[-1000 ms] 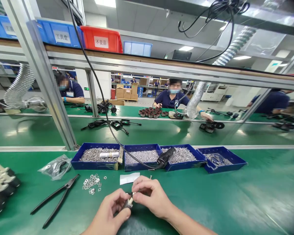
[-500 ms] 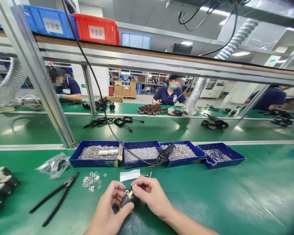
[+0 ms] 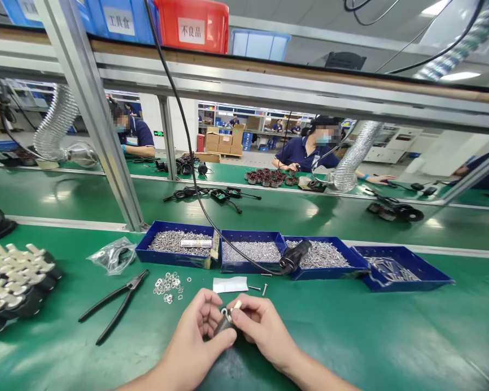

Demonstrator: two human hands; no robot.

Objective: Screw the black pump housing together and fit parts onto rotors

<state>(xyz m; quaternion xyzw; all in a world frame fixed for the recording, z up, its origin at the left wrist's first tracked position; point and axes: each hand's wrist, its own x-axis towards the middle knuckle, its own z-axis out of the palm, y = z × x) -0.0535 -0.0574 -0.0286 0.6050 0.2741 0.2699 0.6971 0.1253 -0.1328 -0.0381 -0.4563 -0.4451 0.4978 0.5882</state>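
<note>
My left hand (image 3: pixel 199 339) is closed around a small dark cylindrical part (image 3: pixel 225 326), held just above the green bench. A small metal ring (image 3: pixel 224 311) shows at the top of this part, by the left fingertips. My right hand (image 3: pixel 264 328) presses close against it, thumb and fingers pinching a cream-coloured peg (image 3: pixel 237 306) whose end sticks up. Whether the peg is joined to the dark part is hidden by the fingers. Beyond the hands lie a white paper strip (image 3: pixel 230 284) and two screws (image 3: pixel 264 289).
Black circlip pliers (image 3: pixel 118 305) and loose metal rings (image 3: pixel 168 285) lie left. Farther left stand several black parts with cream pegs (image 3: pixel 20 277). Blue trays (image 3: pixel 250 268) of small hardware line the back, with a corded black tool (image 3: pixel 294 257) across them. Co-workers sit opposite.
The view has turned left, so the bench things sit farther right and more black parts show. Both hands stay together; the peg's end now stands out above my right fingers.
</note>
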